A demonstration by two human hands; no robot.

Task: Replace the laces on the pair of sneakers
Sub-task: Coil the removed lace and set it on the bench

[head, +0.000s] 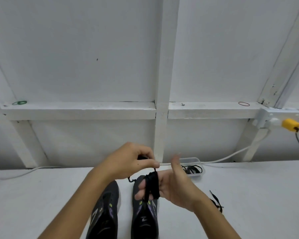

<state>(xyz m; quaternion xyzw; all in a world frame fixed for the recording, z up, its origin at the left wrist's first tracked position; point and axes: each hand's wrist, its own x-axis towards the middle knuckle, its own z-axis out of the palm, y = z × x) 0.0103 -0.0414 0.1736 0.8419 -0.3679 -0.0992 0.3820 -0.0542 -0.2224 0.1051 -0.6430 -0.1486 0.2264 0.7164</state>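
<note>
Two dark grey sneakers with purple and lime accents stand side by side on the white table, the left sneaker (104, 214) and the right sneaker (144, 219). Above the right one, a black lace (152, 184) is wound in loops around the straight fingers of my right hand (173, 185). My left hand (129, 161) pinches the free end of that lace just above the loops. A short tail of the lace hangs below my left hand.
A clear plastic container (195, 165) holding black laces sits at the back behind my right hand. Another black lace (216, 202) lies on the table at the right. A white cable runs along the wall; a yellow plug (291, 125) sits far right.
</note>
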